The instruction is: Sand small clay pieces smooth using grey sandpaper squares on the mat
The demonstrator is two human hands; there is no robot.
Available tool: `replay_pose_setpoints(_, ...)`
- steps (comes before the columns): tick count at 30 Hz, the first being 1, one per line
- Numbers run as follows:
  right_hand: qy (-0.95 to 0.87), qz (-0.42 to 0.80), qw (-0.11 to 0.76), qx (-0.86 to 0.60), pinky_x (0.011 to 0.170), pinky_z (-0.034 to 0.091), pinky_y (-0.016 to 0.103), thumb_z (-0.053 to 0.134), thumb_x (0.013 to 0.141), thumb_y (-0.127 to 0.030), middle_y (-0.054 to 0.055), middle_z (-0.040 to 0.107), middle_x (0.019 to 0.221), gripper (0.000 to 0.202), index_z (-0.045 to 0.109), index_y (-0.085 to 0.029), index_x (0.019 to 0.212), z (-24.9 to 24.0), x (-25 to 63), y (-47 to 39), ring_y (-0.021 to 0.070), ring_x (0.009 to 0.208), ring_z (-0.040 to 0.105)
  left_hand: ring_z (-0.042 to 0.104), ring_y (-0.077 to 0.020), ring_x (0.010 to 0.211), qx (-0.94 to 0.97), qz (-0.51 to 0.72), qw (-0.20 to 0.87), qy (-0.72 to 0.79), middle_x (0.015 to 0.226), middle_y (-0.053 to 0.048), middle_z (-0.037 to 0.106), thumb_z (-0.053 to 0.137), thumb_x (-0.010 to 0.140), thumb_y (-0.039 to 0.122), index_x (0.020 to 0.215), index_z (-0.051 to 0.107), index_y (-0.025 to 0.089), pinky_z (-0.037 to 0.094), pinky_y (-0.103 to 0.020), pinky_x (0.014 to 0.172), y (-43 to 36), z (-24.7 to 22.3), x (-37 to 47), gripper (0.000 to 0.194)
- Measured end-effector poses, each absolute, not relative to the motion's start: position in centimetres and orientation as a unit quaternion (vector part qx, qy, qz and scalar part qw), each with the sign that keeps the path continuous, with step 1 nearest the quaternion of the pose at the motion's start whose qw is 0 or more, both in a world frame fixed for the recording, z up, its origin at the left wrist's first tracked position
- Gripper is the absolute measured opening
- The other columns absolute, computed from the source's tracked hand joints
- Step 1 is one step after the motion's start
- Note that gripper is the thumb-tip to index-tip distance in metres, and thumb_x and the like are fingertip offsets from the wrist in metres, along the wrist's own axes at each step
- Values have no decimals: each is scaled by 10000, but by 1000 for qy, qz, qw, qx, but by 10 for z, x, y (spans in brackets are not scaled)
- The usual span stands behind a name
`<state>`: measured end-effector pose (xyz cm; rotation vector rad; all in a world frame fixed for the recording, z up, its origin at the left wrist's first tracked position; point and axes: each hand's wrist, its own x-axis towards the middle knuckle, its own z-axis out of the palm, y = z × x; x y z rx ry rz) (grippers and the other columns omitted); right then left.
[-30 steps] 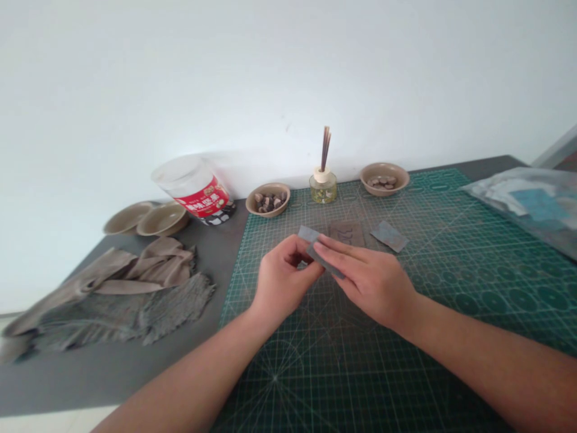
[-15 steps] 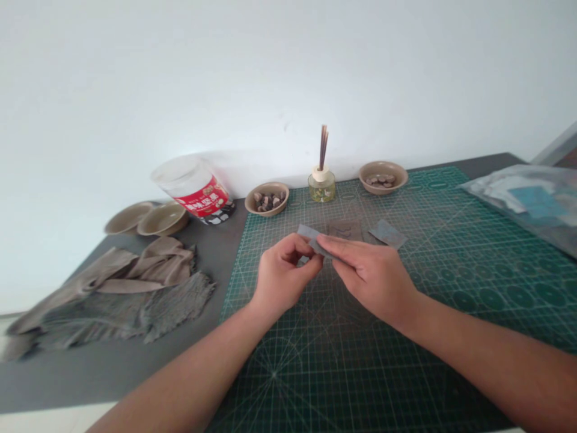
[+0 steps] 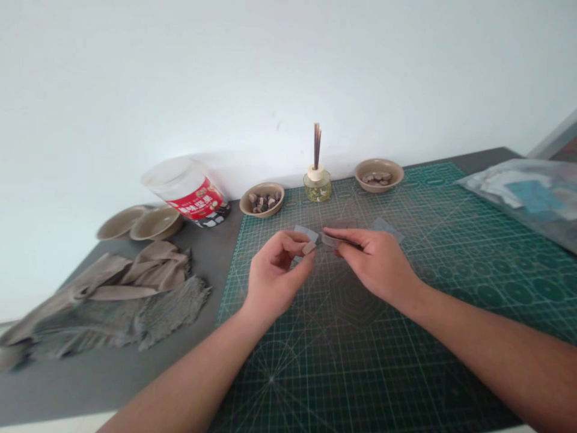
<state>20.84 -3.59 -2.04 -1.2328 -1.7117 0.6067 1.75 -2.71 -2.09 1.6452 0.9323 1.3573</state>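
Observation:
My left hand (image 3: 274, 270) pinches a small, flat-faced brown piece (image 3: 309, 248) between thumb and fingertips. Just right of it, my right hand (image 3: 378, 255) grips a bent grey sheet (image 3: 331, 241) that looks like sandpaper, its curved end toward the brown piece. The two appear slightly apart. Behind my left fingers shows a pale grey square (image 3: 306, 232); whether it is held or lies on the mat I cannot tell. On the green cutting mat (image 3: 315, 361), a brownish square (image 3: 345, 224) and another grey square (image 3: 386, 228) lie beyond my right hand, partly hidden by it.
Along the wall stand a bowl of mixed stone-like pieces (image 3: 262, 200), a reed diffuser (image 3: 317, 183) and a bowl of brown pieces (image 3: 378, 176). To the left are a tilted plastic tub (image 3: 193, 195), two bowls (image 3: 155, 224) and a crumpled cloth (image 3: 112, 300). A plastic bag (image 3: 532, 192) lies right.
My hands have drawn slightly apart. The grey sheet has moved off the brown piece, which now shows in my left fingertips. The view has shifted a little.

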Motion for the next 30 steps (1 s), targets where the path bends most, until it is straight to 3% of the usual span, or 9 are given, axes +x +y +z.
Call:
replay_pose_setpoints(4, -701, 224, 493, -465, 990, 597, 361, 571, 924, -90, -23, 743, 1211, 400, 714, -283, 1244, -19, 208, -41, 204, 1076, 730, 672, -126, 704, 607, 545, 437, 380, 838, -12, 708, 774, 794, 145, 930, 621, 189, 557, -256, 661, -24, -20, 19, 210)
replay_pose_setpoints(12, -709, 196, 502, -455, 1046, 567, 364, 568, 910, -69, -19, 729, 1241, 415, 715, -270, 1243, -19, 206, -45, 199, 1141, 701, 704, -135, 716, 607, 508, 458, 405, 819, -23, 743, 807, 761, 164, 1002, 676, 176, 577, -253, 683, -24, -20, 19, 275)
replay_pose_setpoints(17, -752, 164, 480, -421, 1093, 523, 337, 533, 930, -67, 30, 693, 1308, 412, 684, -202, 1289, -17, 204, -50, 184, 1212, 661, 661, -126, 614, 636, 471, 418, 446, 700, -7, 712, 766, 815, 241, 841, 680, 174, 530, -236, 590, -26, -21, 16, 111)
replay_pose_setpoints(24, -822, 87, 421, -374, 1103, 508, 331, 474, 984, -90, 106, 567, 1450, 407, 618, -143, 1361, -20, 198, -56, 187, 1293, 600, 595, -111, 595, 667, 467, 344, 468, 665, 17, 668, 776, 760, 181, 758, 683, 187, 478, -214, 553, -28, -23, 14, 93)
replay_pose_setpoints(30, -821, 57, 433, -368, 1100, 507, 313, 463, 992, -80, 118, 622, 1393, 403, 609, -119, 1365, -20, 199, -52, 180, 1273, 616, 627, -117, 597, 656, 479, 360, 458, 665, 6, 685, 776, 772, 193, 710, 661, 172, 497, -220, 568, -32, -21, 15, 133)
